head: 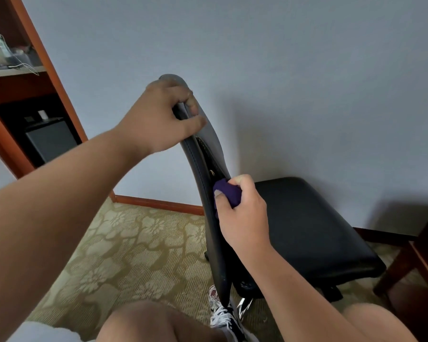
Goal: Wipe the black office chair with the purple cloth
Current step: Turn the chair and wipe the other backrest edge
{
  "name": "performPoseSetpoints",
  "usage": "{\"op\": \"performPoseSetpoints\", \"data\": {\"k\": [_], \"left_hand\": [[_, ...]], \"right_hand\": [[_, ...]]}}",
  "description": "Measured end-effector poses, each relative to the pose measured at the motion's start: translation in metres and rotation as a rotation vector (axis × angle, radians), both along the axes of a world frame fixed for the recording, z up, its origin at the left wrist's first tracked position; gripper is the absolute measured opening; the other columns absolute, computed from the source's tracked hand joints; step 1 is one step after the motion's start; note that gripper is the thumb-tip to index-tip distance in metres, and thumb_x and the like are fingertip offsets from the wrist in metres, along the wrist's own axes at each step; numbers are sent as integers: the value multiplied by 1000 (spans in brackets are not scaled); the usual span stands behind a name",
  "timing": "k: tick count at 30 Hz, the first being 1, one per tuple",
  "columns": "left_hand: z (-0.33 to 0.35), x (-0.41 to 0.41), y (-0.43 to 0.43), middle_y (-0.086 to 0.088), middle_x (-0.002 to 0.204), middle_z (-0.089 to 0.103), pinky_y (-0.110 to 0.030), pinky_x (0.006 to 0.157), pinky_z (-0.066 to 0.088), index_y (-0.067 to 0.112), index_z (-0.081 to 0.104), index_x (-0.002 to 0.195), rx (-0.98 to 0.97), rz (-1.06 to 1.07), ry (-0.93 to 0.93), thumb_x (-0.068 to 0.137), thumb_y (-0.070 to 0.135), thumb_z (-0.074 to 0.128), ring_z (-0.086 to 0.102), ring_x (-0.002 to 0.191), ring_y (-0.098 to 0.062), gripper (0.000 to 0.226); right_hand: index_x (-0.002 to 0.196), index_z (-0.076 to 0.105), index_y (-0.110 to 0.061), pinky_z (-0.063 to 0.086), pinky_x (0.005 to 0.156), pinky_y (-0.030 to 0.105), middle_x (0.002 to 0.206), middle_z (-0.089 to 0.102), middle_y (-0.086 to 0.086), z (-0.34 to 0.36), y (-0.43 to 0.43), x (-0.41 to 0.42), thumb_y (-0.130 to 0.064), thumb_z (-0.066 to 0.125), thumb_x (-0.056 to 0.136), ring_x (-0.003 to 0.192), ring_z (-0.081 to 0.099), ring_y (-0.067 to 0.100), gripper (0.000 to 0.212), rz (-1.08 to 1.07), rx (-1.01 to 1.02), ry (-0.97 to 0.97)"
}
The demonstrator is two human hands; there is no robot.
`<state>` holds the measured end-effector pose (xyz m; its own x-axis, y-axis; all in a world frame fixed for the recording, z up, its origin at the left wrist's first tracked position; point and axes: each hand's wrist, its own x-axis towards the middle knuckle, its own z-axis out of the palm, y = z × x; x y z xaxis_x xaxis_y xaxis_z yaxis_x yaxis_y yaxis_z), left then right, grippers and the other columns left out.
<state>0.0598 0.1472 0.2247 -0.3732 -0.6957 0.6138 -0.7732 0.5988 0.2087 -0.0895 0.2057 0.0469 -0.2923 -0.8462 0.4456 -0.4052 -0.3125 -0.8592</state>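
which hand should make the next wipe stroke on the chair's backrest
Right. The right hand grips the purple cloth against the backrest, while the left hand grips the backrest's top edge, apparently steadying it.

A plain pale blue-grey wall [307,70] fills the far side, meeting a beige floral carpet [124,255] at a reddish wooden baseboard [158,203], with a reddish wooden shelf unit [59,82] at far left holding tangled cables [22,65] above a dark box [51,141], and a dark wooden table [425,255] at near right.
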Motion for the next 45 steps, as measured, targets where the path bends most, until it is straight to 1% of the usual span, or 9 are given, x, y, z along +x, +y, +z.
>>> {"op": "performPoseSetpoints", "data": {"k": [3,8,11,18,24,28,34,41,45], "left_hand": [[-16,1,-8,-8,88,61,-15,84,39,11,63,70,-59,-25,164,81,29,72,52,101,-18,23],[-24,-3,-10,-13,87,58,-7,78,35,6,60,67,-83,0,287,79,22,67,50,103,-19,21],[-26,-5,-13,-13,83,56,-8,77,35,3,58,65,-109,-22,338,78,17,64,49,100,-19,20],[-29,-6,-17,-14,77,54,-17,76,38,2,55,63,-163,-36,378,76,14,62,50,96,-22,20],[-32,-7,-19,-11,76,52,-22,77,39,4,52,61,-206,-39,401,77,13,61,49,95,-22,20],[-32,-9,-20,-12,77,53,-21,77,39,3,52,62,-210,-35,408,78,14,60,49,95,-20,20],[-32,-8,-20,-11,78,53,-17,76,37,2,52,63,-219,-28,407,79,13,60,48,94,-18,20],[-32,-9,-20,-3,76,48,-14,73,36,3,52,62,-235,-37,403,78,14,59,45,92,-14,21],[-31,-8,-20,-4,76,49,-13,73,35,6,52,62,-229,-32,391,78,15,59,45,91,-14,20]], "right_hand": [[103,53,-32,58,69,42,93,64,-12,-16,-5,-1,-33,65,90,83,66,14,17,23,-45,-19],[105,60,-28,57,68,39,91,65,-13,-39,-4,-2,-34,62,88,81,65,10,18,-16,-109,34],[101,59,-32,58,66,40,86,66,-12,-33,-5,0,-29,68,88,77,68,12,15,2,-62,-55],[99,61,-27,49,67,15,88,64,-14,31,-14,11,-26,74,88,82,61,5,17,15,-143,-167],[97,59,-32,57,66,39,82,66,-11,-4,-9,6,-30,70,90,75,66,12,13,16,-92,-111],[94,55,-34,57,66,43,78,67,-9,-52,-2,-3,-34,65,88,73,67,12,12,8,67,-47],[98,55,-37,59,70,43,84,68,-9,-66,2,-1,-36,65,87,78,69,12,14,-4,163,-100],[102,61,-34,56,74,28,92,66,-13,6,-1,10,-31,71,87,84,64,7,19,6,-51,-148],[109,66,-30,54,79,29,100,67,-12,23,-8,11,-32,63,90,93,63,8,19,43,-154,-74]]}}
